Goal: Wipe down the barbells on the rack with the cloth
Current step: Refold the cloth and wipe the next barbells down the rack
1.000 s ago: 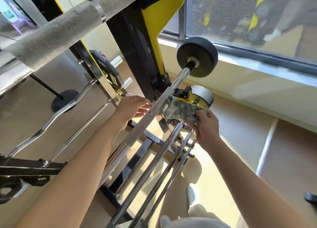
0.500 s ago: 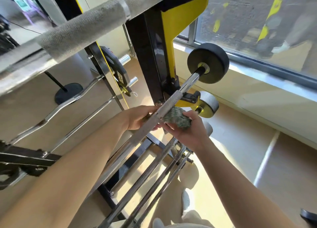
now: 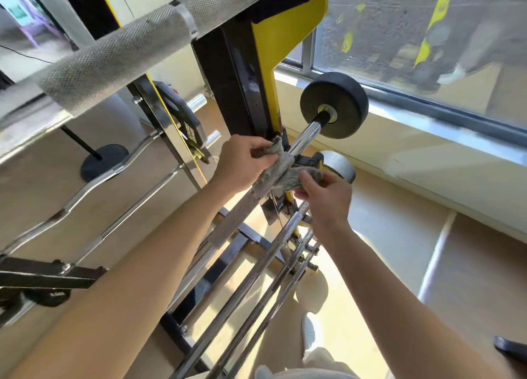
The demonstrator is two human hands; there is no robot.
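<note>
Your left hand pinches one end of the cloth and your right hand pinches the other. The cloth is slung under the knurled barbell, beside the rack upright. Assessment: this bar is mid-wipe. The condition of the lower bars cannot be told, so treat them as outstanding.

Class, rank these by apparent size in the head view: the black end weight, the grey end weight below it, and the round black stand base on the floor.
1. black end weight
2. round black stand base; it lies farther off, so its true size is unsure
3. grey end weight, partly hidden
</note>
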